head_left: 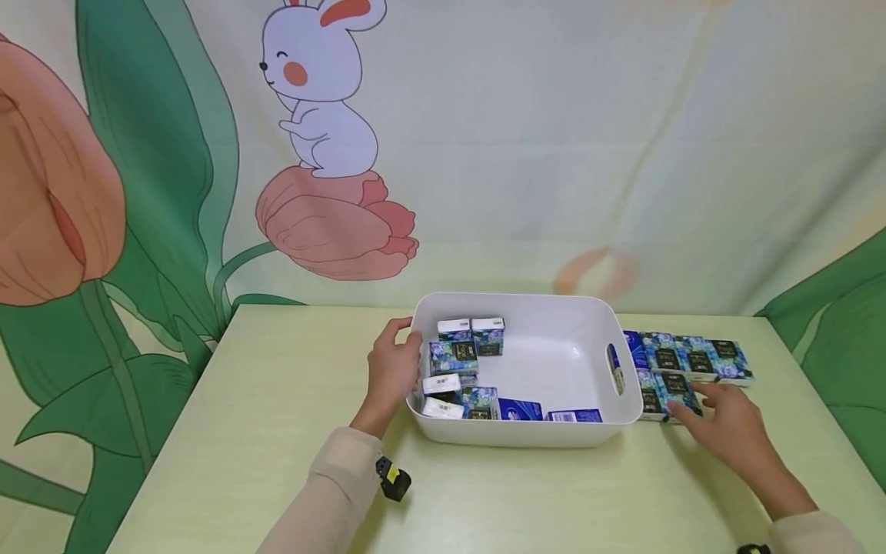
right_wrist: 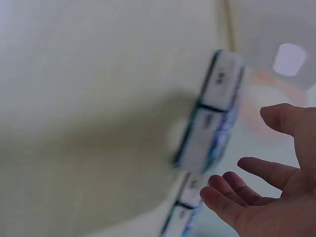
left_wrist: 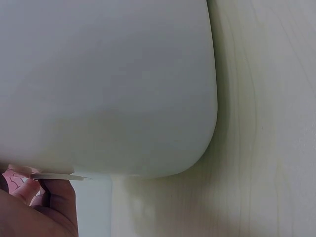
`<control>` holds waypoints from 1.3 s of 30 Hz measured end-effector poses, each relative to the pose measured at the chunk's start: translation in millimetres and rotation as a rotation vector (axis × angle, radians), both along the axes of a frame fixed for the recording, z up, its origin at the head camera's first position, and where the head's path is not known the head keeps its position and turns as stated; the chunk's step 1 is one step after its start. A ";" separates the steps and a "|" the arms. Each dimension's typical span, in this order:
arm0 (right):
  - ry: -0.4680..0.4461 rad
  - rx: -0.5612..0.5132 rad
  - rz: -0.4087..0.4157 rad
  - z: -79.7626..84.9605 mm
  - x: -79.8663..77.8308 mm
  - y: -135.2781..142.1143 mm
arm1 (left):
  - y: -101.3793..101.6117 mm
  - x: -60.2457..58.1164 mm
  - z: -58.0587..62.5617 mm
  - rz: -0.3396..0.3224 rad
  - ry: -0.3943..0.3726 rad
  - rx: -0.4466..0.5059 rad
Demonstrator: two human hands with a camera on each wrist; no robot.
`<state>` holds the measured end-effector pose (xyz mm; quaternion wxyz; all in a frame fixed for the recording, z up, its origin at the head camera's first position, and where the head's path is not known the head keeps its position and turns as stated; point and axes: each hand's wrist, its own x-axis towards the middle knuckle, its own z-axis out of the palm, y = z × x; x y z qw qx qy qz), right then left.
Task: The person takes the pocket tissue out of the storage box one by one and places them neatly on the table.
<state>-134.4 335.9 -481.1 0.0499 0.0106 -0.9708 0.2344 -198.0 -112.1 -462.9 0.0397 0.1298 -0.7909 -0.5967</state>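
A white plastic bin (head_left: 512, 435) stands on the table, with several small blue floral boxes (head_left: 454, 357) mostly along its left side and two plainer blue packs (head_left: 521, 409) at its near wall. My left hand (head_left: 394, 373) grips the bin's left end; in the left wrist view its fingers (left_wrist: 61, 200) curl at the handle cut-out. To the right of the bin lie two rows of similar floral boxes (head_left: 727, 360). Over the near row, my right hand (head_left: 734, 427) reaches with thumb and fingers spread around the end box (head_left: 677, 390). The right wrist view shows those fingers apart from the blurred boxes (right_wrist: 200, 136).
The pale wooden table (head_left: 277, 400) extends left of the bin and in front of it. Behind it hangs a cloth backdrop (head_left: 498, 154) printed with a rabbit and tulips. A dark blue pack (head_left: 635, 350) lies at the left end of the far row, against the bin.
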 end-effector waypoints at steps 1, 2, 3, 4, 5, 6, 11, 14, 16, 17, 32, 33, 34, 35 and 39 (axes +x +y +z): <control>0.024 -0.008 0.007 5.8 -0.8 -4.0 | 0.2 0.1 -0.3 -0.001 -0.002 -0.001; 0.051 -0.017 0.019 13.0 -2.1 -8.4 | 0.4 0.0 -0.6 -0.001 -0.003 -0.002; 0.073 -0.028 0.030 21.2 -3.7 -13.6 | 0.4 -0.1 -1.0 -0.001 -0.004 0.000; 0.087 -0.038 0.041 30.4 -5.9 -19.3 | 0.4 -0.2 -1.2 -0.001 -0.005 0.001; 0.101 -0.045 0.055 40.0 -8.6 -25.2 | 0.4 -0.3 -1.5 0.000 -0.005 0.003; 0.107 -0.053 0.063 50.3 -11.7 -31.9 | 0.4 -0.5 -1.7 0.000 -0.006 0.006; 0.133 -0.078 0.124 98.6 -31.7 -69.3 | -0.7 -0.6 -3.5 0.003 -0.013 0.018; 0.095 -0.081 0.167 119.4 -45.3 -91.9 | -1.1 -0.3 -4.6 0.007 -0.017 0.026; 0.058 -0.080 0.192 128.7 -54.1 -105.7 | -0.9 -0.5 -5.0 0.006 -0.016 0.027; 0.036 -0.075 0.199 132.4 -58.4 -112.8 | -0.7 -0.7 -4.8 0.004 -0.016 0.026; -0.226 0.097 0.291 124.8 -121.1 -209.1 | -0.8 0.8 -3.1 0.012 0.009 0.020; -0.243 0.106 0.294 122.2 -124.2 -213.7 | -0.7 1.2 -2.8 0.010 0.010 0.019; -0.262 0.116 0.299 118.9 -127.5 -218.1 | -0.5 1.4 -2.4 0.010 0.011 0.019; -0.277 0.125 0.303 115.5 -130.0 -222.5 | -0.4 1.5 -2.0 0.010 0.013 0.019; -0.312 0.149 0.301 101.1 -136.3 -242.5 | -1.4 0.8 -1.9 0.011 0.018 0.008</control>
